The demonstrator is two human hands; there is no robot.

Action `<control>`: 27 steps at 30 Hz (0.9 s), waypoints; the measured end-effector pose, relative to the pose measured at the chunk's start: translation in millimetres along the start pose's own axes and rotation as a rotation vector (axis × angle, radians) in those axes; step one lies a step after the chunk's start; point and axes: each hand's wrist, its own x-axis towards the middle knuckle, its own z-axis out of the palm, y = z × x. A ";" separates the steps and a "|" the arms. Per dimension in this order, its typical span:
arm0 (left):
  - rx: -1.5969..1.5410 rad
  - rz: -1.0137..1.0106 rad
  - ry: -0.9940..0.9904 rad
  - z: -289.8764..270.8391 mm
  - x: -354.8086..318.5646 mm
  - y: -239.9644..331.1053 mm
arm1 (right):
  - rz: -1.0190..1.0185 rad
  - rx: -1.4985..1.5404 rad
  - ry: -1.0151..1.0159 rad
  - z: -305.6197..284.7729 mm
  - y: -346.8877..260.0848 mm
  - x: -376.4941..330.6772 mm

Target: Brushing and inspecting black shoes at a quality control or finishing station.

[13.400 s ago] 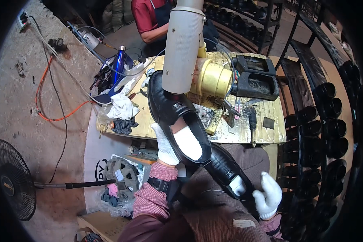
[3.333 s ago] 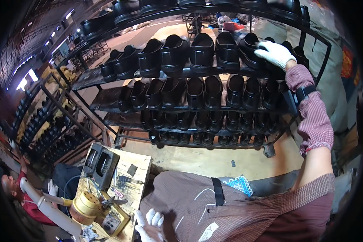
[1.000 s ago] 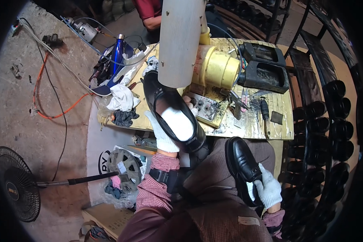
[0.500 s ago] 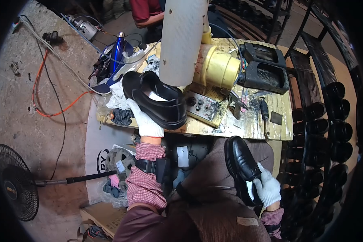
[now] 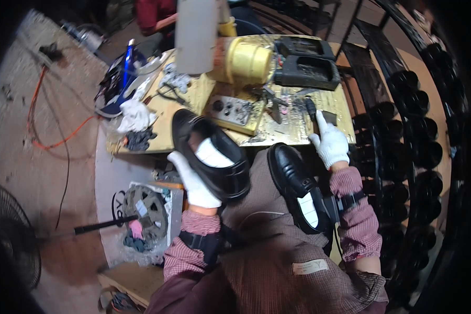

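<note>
left: stained concrete surface (image 5: 73,162) | centre: worn wooden tabletop (image 5: 294,135) | right: dark rack (image 5: 369,73) with shelves | light: bright over tabletop, dimmer behind

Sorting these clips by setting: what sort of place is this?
Probably a shoe workshop or factory floor: dark shoes line a rack on the right, hand tools lie on a worn workbench, and the gloved left hand holds a black loafer.
</note>
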 end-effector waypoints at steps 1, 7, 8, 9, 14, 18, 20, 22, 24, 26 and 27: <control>-0.008 -0.021 0.008 13.6 -5.9 -3.6 | 0.051 -0.155 -0.075 -2.5 -8.9 5.9; -0.138 -0.048 -0.104 11.8 -21.5 19.1 | -0.107 0.788 0.175 -38.9 -35.4 -34.3; -0.153 -0.029 -0.097 13.1 -24.3 20.6 | -0.396 0.654 0.361 -65.6 -57.4 -59.9; -0.155 -0.034 -0.093 11.3 -24.4 19.9 | -0.676 0.506 0.542 -88.1 -79.1 -84.1; -0.355 -0.141 -0.272 0.5 -20.7 7.6 | -0.778 0.074 0.288 -97.3 -109.9 -154.0; -0.465 -0.176 -0.351 -9.2 -17.0 3.4 | -0.754 0.068 0.298 -103.1 -108.8 -151.2; -0.429 -0.223 -0.379 -8.2 -12.7 3.2 | -0.705 0.082 0.426 -107.2 -119.8 -130.9; -0.439 -0.191 -0.329 0.2 -16.1 4.9 | -0.721 0.060 0.414 -106.4 -120.7 -127.7; -0.288 -0.078 -0.152 3.8 -16.0 13.6 | -0.780 0.028 0.318 -103.2 -116.0 -140.5; -0.174 0.059 -0.183 -5.5 -7.1 25.5 | -0.834 0.126 0.225 -96.3 -101.9 -142.1; -0.173 0.084 -0.151 -4.6 -3.7 33.1 | -0.805 0.143 0.131 -98.5 -96.7 -141.3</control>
